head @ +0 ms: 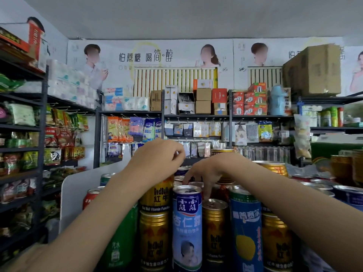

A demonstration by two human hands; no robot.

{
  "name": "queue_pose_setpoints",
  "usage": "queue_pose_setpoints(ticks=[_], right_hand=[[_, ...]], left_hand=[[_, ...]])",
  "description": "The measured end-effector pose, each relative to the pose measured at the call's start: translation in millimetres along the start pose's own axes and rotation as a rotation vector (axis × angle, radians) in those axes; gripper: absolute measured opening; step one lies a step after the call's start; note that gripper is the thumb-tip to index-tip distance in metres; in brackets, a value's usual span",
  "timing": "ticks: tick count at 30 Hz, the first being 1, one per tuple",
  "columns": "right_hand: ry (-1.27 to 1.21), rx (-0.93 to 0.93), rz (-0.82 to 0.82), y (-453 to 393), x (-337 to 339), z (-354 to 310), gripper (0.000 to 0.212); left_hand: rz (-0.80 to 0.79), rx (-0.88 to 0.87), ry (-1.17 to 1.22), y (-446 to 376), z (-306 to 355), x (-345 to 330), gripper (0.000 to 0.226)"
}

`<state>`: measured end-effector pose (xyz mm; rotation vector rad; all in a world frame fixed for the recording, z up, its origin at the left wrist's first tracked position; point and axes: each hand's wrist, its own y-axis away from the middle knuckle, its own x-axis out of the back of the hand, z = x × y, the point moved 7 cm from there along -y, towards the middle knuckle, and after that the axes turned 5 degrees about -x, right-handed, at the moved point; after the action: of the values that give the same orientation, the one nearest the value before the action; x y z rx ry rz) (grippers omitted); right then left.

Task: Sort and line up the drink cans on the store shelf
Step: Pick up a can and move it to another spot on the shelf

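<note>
a small shop's dark metal shelving [163, 114] is lining the back wall behind a shelf top crowded with drink cans [186, 222], a white divider panel [78, 193] bounding it at left. four gold red bull cans [155, 195] are showing in front, touching neighbours. the left hand [157, 160] is curling loosely above one, grip unclear; the right hand [204, 173] is reaching fingers down among cans behind the tall blue can, hold hidden.

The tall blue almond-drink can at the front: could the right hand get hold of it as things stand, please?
Probably yes. The right hand hovers just behind the blue almond-drink can, fingers pointing down near its rim. The can's top stands clear above the gold Red Bull can beside it, leaving the way free.
</note>
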<state>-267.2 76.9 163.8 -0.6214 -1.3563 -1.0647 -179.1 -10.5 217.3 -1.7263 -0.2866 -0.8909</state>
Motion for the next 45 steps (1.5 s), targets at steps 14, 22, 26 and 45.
queue_pose_setpoints(ticks=[14, 22, 26, 45], right_hand=[[-0.250, 0.026, 0.240, 31.4, 32.5, 9.6, 0.059], [-0.572, 0.197, 0.780, 136.2, 63.6, -0.7, 0.045], [-0.773, 0.309, 0.909, 186.2, 60.8, -2.7, 0.038], [-0.738, 0.237, 0.887, 200.3, -46.6, -26.5, 0.089]], left_hand=[[0.177, -0.055, 0.070, 26.6, 25.5, 8.4, 0.022], [0.193, 0.036, 0.166, 32.0, 24.6, 11.5, 0.067], [0.269, 0.020, 0.370, 39.9, 43.6, 24.4, 0.079], [-0.147, -0.162, 0.563, 78.1, 85.7, 56.4, 0.075]])
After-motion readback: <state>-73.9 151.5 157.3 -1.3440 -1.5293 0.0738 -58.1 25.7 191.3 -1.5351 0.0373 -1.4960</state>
